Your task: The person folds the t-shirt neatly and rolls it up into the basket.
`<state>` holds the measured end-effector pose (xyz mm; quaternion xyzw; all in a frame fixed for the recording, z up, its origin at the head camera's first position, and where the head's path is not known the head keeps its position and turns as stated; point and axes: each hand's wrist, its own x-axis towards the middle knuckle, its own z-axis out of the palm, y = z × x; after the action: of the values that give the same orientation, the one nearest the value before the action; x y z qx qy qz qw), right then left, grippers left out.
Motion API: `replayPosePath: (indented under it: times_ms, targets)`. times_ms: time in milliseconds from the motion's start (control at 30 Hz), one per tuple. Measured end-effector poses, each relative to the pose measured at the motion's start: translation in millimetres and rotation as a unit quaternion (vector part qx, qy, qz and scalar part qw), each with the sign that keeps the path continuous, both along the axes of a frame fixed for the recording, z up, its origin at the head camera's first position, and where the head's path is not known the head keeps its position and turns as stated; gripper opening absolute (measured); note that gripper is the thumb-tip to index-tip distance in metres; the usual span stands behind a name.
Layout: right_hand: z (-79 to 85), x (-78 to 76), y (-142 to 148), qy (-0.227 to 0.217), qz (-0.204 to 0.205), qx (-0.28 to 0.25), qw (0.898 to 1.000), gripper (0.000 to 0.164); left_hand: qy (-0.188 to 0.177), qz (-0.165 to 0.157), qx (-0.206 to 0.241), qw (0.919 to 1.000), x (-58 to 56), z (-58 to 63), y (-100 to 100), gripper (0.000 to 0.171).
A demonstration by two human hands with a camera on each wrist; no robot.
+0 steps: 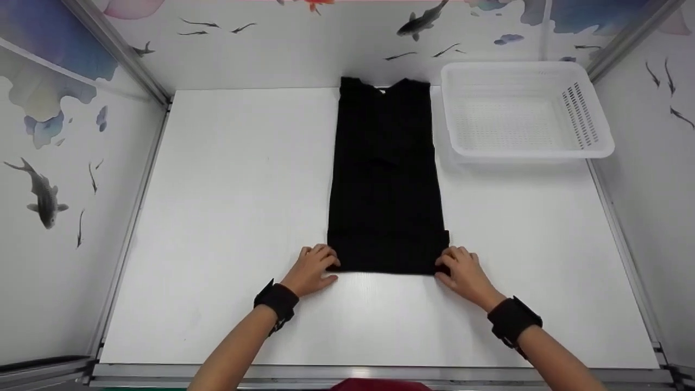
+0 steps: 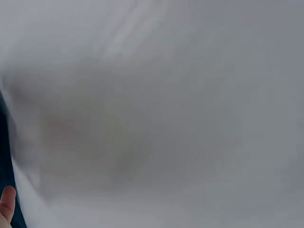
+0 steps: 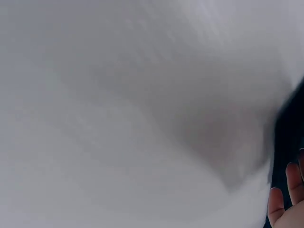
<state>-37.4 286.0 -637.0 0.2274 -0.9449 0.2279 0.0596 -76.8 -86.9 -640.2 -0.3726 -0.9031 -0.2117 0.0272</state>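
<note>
A black shirt lies as a long folded strip, its neckline with a small pale tag at the far end. Across its near end runs a folded-up band, and a small bit of cloth juts out at the right side. At the near left corner, the left hand holds the cloth with bent fingers, its thumb just off the near edge. The right hand holds the near right corner in the same way. Each wrist view catches only fingertips beside dark cloth: left fingertip, right fingers.
A white perforated plastic basket stands at the back right, close to the shirt. White panels printed with fish enclose the white table at the back and sides. A metal rail runs along the front. Both wrists wear black bands.
</note>
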Motion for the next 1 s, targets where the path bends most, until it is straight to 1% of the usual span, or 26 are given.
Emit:
replayPosePath:
  times_ms: [67,133,200,300,433,533,600,667,800,867,933,1000]
  targets:
    - [-6.0,9.0,5,0.022,0.016,0.023,0.999,0.030,0.005,-0.023,-0.008,0.9997,2.5,-1.7,-5,0.022]
    - [-12.0,14.3,8,0.044,0.017,0.033,0.998,0.031,0.010,-0.027,-0.011,0.9995,2.5,-3.0,-8,0.024]
    - [-16.4,15.9,9,0.066,0.010,0.028,0.997,0.030,0.013,-0.024,-0.015,0.9995,0.7,-4.0,-8,0.025]
    - [-19.1,13.3,8,0.087,0.002,0.006,0.996,0.024,0.017,-0.015,-0.019,0.9995,-2.5,-4.7,-6,0.022]
    - [-16.4,7.6,6,0.087,0.004,-0.012,0.996,0.017,0.026,-0.001,-0.010,0.9996,-3.2,-2.5,-3,0.016]
    - [-11.1,6.9,7,0.071,0.012,-0.016,0.997,0.016,0.011,0.004,0.008,0.9999,-0.4,1.5,-3,0.015]
    - [-6.7,9.8,8,0.052,0.025,-0.019,0.998,0.017,-0.013,0.000,0.019,0.9997,3.9,5.5,-5,0.015]
    - [-1.7,15.7,10,0.023,0.040,-0.020,0.999,0.017,-0.043,-0.009,0.032,0.9985,10.3,10.2,-7,0.015]
    - [9.3,31.3,13,-0.053,0.068,-0.029,0.996,0.014,-0.105,-0.041,0.053,0.9922,25.7,20.2,-14,0.013]
    - [14.5,36.4,14,-0.082,0.077,-0.036,0.993,0.013,-0.132,-0.054,0.064,0.9877,31.4,24.4,-17,0.011]
    - [19.8,37.9,14,-0.094,0.080,-0.045,0.991,0.013,-0.149,-0.059,0.076,0.9841,33.8,28.5,-19,0.010]
    - [24.9,34.2,14,-0.090,0.076,-0.056,0.991,0.014,-0.159,-0.054,0.090,0.9816,32.0,32.0,-19,0.010]
